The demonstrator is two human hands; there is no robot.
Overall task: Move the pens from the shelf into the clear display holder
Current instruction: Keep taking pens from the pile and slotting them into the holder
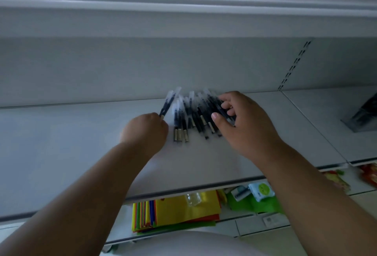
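gathering is the step in hand – left hand (146, 128) pinches a pen (166, 103), right hand (242, 121) curls over the pens (195, 117) near the shelf (81, 153) back edge – next, lift them together

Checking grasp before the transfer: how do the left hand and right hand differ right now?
The left hand pinches a single pen lifted at the pile's left edge; the right hand curls over several pens on the pile's right side. Both work on the white shelf.
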